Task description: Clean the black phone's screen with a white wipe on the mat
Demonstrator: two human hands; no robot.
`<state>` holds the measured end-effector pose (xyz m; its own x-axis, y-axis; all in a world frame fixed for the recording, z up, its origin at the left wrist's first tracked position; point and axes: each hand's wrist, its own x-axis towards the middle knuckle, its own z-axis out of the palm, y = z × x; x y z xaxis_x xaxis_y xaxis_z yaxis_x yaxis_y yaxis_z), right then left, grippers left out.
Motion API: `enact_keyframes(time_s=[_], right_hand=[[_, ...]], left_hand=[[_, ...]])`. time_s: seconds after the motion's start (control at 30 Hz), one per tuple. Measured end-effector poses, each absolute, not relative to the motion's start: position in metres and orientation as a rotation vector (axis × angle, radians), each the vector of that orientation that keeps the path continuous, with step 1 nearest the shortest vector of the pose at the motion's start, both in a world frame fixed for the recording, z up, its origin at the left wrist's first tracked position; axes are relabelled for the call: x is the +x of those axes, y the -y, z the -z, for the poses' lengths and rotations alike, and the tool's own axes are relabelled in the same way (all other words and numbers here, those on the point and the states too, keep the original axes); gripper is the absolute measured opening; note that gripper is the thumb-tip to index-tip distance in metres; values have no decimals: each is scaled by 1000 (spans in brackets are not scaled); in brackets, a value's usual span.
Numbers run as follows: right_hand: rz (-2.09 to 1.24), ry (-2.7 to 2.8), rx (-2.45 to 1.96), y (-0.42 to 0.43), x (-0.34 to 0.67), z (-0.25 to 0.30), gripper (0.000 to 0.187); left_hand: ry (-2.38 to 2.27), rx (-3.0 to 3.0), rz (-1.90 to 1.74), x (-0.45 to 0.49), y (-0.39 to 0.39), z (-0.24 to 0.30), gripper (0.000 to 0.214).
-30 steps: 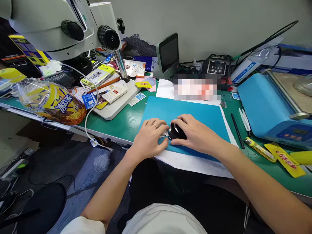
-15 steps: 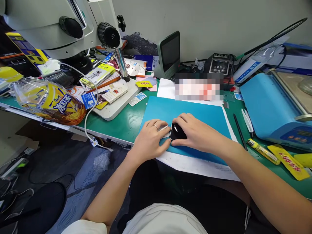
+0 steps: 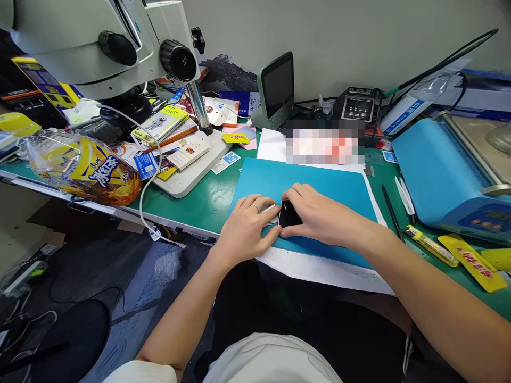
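Centre of frame: your right hand (image 3: 319,215) cups a small black gadget (image 3: 288,215) on the blue mat (image 3: 331,183), fingers closed around it; your left hand (image 3: 245,229) rests curled, touching its left edge.

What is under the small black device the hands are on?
The black device lies on a blue mat, with white paper showing beneath the mat's edges. The right hand covers its right side; the left hand hides its left edge.
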<state>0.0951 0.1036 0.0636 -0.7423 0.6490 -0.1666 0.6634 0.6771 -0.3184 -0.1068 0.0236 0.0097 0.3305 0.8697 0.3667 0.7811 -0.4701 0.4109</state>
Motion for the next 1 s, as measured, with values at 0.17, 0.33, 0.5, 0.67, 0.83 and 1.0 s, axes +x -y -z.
enact_keyframes(time_s=[0.17,0.33,0.5,0.67,0.83,1.0], right_hand=[[563,-2846,1107,-104,95,-64,46],[587,-2846,1110,-104,93,-64,45],[615,-2851,1124,-103,94,-63,46],[637,-2859,1125,-103,96,-63,46],[660,-2844,1154,-102,94,-65,46],[661,-2807,1194,-101,93,-67,50]], left_hand=[[-1524,2430,-828,-107,-24,-9,34],[-1516,2407,-818,-108,-25,-10,37],[-1496,2407,-800,-108,-26,-12,38],[-1502,2403,-791,-108,-25,-12,39],[-1509,2393,-783,-107,-25,-13,39],[-1517,2402,-762,-107,-26,-14,40]])
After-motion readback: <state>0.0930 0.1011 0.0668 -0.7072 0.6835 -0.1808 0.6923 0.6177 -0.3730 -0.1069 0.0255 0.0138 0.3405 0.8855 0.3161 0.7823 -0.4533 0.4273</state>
